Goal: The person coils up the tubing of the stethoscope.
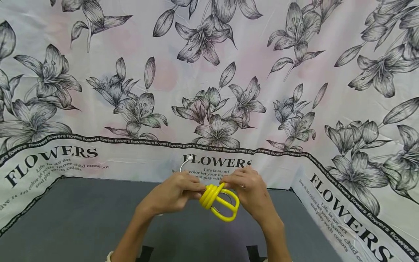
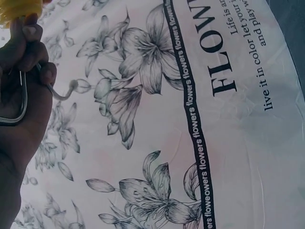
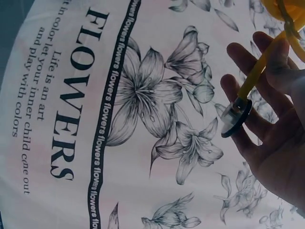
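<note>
A stethoscope with yellow tubing (image 1: 207, 196) is held up in front of me, its tube wound in several turns round itself with a loop hanging to the right. My left hand (image 1: 175, 193) grips the metal ear tubes (image 2: 25, 98) beside the wound turns. One ear tube, with a pale eartip (image 2: 73, 85), pokes out past the fingers. On the other side, my right hand (image 1: 250, 194) pinches the tube's free end between thumb and fingers. In the right wrist view the round chestpiece (image 3: 234, 120) hangs from that end against the fingers.
Below the hands spreads a grey tabletop (image 1: 91, 214). A white cloth (image 1: 137, 160) printed with lilies and the word FLOWERS stands behind it and along both sides. Two black strips (image 1: 252, 251) lie at the near edge.
</note>
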Tool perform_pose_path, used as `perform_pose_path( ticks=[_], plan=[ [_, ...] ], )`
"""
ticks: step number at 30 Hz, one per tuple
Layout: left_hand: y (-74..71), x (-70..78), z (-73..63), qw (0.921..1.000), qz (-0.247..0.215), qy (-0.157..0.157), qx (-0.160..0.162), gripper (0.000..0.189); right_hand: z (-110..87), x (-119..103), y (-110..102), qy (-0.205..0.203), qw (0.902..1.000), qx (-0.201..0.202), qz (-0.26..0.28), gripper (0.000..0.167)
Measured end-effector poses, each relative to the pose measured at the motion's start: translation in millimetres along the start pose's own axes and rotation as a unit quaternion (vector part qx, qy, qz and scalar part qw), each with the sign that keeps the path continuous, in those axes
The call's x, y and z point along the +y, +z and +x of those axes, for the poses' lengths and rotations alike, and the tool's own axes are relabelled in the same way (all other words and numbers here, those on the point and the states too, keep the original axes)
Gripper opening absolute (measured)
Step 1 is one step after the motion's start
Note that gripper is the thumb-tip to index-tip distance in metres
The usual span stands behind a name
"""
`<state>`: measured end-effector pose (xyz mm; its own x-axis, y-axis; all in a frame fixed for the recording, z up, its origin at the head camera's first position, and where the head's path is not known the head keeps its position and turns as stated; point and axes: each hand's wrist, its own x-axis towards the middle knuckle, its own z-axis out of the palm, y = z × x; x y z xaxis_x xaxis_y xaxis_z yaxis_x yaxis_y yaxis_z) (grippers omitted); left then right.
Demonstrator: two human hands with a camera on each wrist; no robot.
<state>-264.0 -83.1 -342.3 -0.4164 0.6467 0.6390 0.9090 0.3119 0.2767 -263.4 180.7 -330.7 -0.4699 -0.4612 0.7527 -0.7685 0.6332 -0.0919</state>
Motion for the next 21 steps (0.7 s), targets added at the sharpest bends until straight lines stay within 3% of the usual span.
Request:
perform_pose_path(
  ticks=[5, 9, 12, 15, 19, 21],
  plan=[
    [-0.4, 1.9, 0.3, 0.9985, -0.032, -0.031, 0.032, 0.029, -1.8, -1.1, 3.5, 0.039, 0.9936, -0.039, 0.098, 0.029],
    [0.1, 4.7, 2.8, 0.9955, -0.030, -0.070, 0.056, 0.031, -2.0, -7.0, 2.5, 0.064, 0.9907, -0.073, 0.096, 0.031],
    [2.6, 5.8, 4.8, 0.9934, -0.027, -0.086, 0.070, 0.031, -2.4, -10.8, -1.2, 0.087, 0.9877, -0.091, 0.094, 0.021],
    [5.6, 5.9, 7.3, 0.9900, -0.045, -0.092, 0.097, 0.030, -2.0, -11.5, -4.3, 0.104, 0.9724, -0.116, 0.173, 0.019],
    [9.4, 6.0, 9.1, 0.9820, -0.061, -0.097, 0.150, 0.030, 2.0, -9.6, -1.8, 0.104, 0.9351, -0.153, 0.302, 0.025],
    [11.7, 6.0, 9.2, 0.9775, -0.069, -0.102, 0.172, 0.030, 2.9, -9.0, 0.2, 0.104, 0.9247, -0.163, 0.328, 0.025]
  ],
)
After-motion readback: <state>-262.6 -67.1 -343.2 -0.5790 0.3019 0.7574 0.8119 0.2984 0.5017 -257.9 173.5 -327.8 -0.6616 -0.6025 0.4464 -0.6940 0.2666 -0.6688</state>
